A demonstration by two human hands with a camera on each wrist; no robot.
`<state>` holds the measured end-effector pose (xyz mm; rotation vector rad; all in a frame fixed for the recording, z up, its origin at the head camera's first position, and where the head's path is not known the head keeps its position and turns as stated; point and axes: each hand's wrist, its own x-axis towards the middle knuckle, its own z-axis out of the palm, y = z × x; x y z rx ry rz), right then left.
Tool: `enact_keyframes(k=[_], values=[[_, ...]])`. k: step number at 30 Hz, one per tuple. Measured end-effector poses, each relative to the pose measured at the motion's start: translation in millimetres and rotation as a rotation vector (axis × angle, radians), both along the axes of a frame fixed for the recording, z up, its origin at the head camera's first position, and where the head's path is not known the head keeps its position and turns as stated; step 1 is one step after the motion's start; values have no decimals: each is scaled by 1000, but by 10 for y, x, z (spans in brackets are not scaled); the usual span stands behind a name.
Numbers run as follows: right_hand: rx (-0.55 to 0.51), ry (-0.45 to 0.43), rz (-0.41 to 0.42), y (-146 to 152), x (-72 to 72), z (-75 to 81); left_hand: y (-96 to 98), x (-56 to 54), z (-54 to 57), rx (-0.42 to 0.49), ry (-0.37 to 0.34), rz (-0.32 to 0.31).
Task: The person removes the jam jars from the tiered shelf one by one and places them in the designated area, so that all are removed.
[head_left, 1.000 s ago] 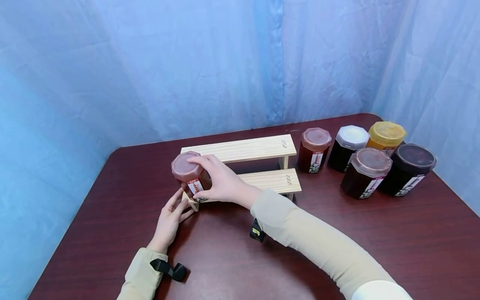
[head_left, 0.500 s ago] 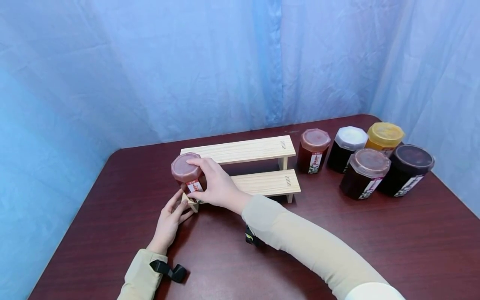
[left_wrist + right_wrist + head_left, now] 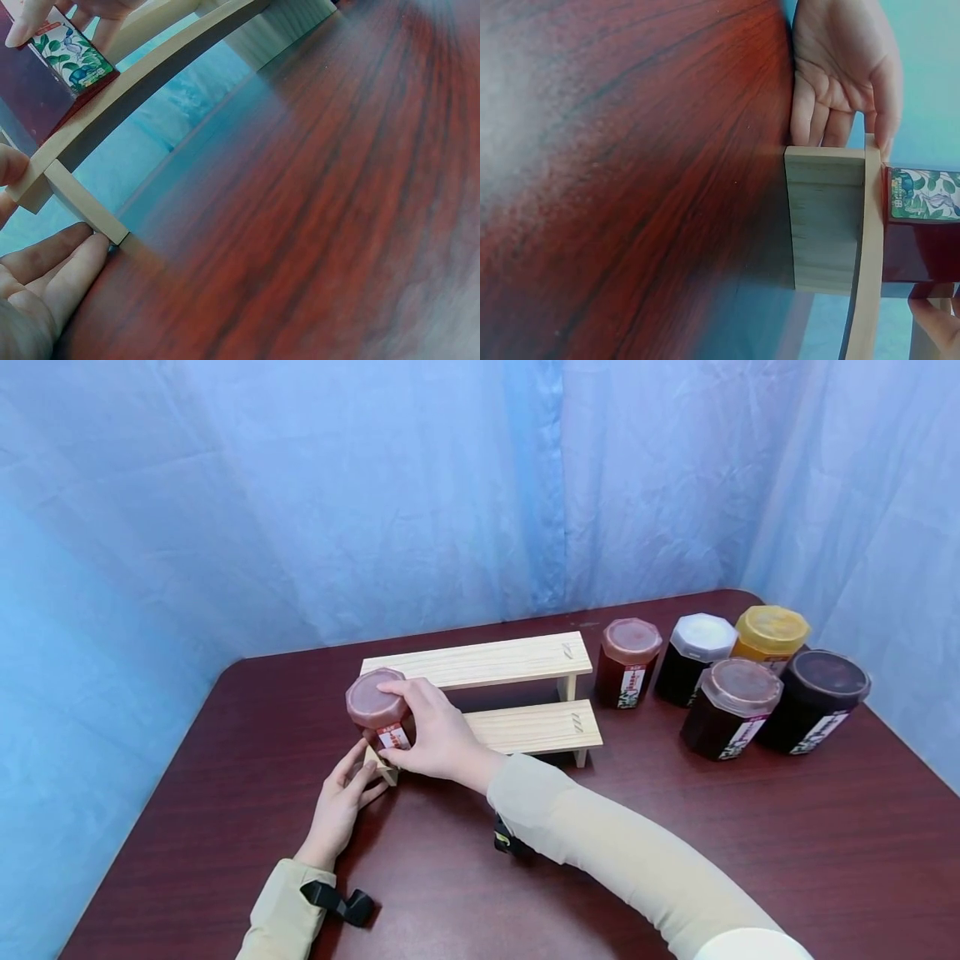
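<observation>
My right hand (image 3: pixel 442 735) grips a jar (image 3: pixel 377 702) with a pinkish lid and a red-and-white label, thumb on the near side. The jar stands upright at the left end of the lower step of a pale two-step wooden rack (image 3: pixel 525 727). In the right wrist view, the jar's base (image 3: pixel 922 251) meets the board. My left hand (image 3: pixel 337 806) holds that same end of the rack. Seen from the left wrist, its fingertips (image 3: pixel 94 244) touch the rack's leg (image 3: pixel 86 202), while other fingers lie at the board's end.
Right of the rack stand several lidded jars: a red one (image 3: pixel 630 664), a white-lidded one (image 3: pixel 697 656), a yellow one (image 3: pixel 772 631), and two dark ones, the nearer-left (image 3: pixel 735 706) and the far-right (image 3: pixel 817 702). The dark red table (image 3: pixel 465 877) meets blue curtains (image 3: pixel 412 502) behind.
My right hand and forearm have shifted slightly left and toward me. The jar has barely moved on the lower step. My left hand stays where it was.
</observation>
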<state>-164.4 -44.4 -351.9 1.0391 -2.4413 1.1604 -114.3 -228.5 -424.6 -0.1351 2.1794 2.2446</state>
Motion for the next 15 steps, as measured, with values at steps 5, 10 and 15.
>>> enact_keyframes(k=[5,10,15], values=[[-10,19,-2,25,8,-16,0,-1,0,1,7,-3],[-26,26,-2,66,34,-22,-6,4,-5,-3,24,-14],[-48,11,1,126,64,-14,-10,16,-10,0,45,-29]])
